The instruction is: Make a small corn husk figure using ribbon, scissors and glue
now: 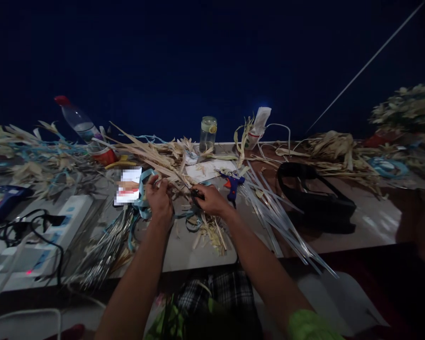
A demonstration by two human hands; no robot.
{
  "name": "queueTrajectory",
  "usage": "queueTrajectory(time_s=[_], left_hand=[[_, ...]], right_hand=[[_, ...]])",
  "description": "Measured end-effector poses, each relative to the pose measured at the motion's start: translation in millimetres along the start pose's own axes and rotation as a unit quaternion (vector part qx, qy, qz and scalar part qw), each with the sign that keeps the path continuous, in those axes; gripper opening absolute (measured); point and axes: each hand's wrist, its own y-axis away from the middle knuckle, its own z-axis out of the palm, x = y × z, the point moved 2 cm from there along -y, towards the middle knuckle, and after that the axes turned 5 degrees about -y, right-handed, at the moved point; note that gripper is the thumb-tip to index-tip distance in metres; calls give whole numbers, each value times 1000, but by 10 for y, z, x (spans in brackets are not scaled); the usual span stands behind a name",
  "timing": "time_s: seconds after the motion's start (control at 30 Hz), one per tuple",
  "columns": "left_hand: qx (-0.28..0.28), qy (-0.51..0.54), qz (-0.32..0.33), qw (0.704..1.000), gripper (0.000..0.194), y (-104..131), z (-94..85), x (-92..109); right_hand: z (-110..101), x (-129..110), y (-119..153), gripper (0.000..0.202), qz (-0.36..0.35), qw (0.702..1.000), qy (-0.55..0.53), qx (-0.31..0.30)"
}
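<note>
My right hand [209, 199] is closed on the dark handles of a pair of scissors [196, 192], whose blades point up and left. Close by on the left, my left hand [159, 196] has its fingers curled together; what they pinch is too small and dim to make out. A light blue ribbon [144, 208] hangs loosely beside the left hand. Dry corn husks [163, 158] lie just beyond both hands, and husk scraps [212, 233] are scattered below them. A blue glue gun [233, 185] rests right of my right hand.
Clear plastic sticks [276, 212] and a black headset-like frame [317, 203] lie to the right. On the left are metal wires [108, 245], a lit phone-like screen [129, 186], a power strip [62, 231] and another glue gun [5, 203]. A jar [208, 134] and a tilted bottle [78, 123] stand behind.
</note>
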Motion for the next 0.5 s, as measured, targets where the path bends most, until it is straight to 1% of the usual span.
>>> queueTrajectory(time_s=[0.07, 0.13, 0.2, 0.27, 0.3, 0.37, 0.43, 0.5], left_hand=[[16, -5, 23, 1000, 47, -29, -19, -10], [20, -9, 34, 999, 46, -52, -32, -21], [17, -11, 33, 999, 46, -59, -37, -27], [3, -14, 18, 1000, 47, -43, -29, -31], [-17, -18, 7, 1000, 47, -26, -15, -34], [-74, -42, -5, 996, 48, 26, 27, -39], [-137, -92, 2, 986, 48, 96, 78, -42], [-164, -148, 20, 975, 47, 165, 116, -39]], right_hand=[[-4, 20, 1, 27, 8, 999, -30, -13], [-17, 45, -3, 27, 20, 997, -68, -23], [-48, 64, -12, 28, 40, 991, -125, -7], [-84, 67, -22, 31, 60, 975, -213, 30], [-96, 62, -28, 33, 68, 962, -260, 50], [-101, 47, -41, 39, 74, 934, -336, 91], [-83, 37, -60, 44, 68, 914, -377, 135], [-50, 43, -82, 49, 64, 905, -391, 158]])
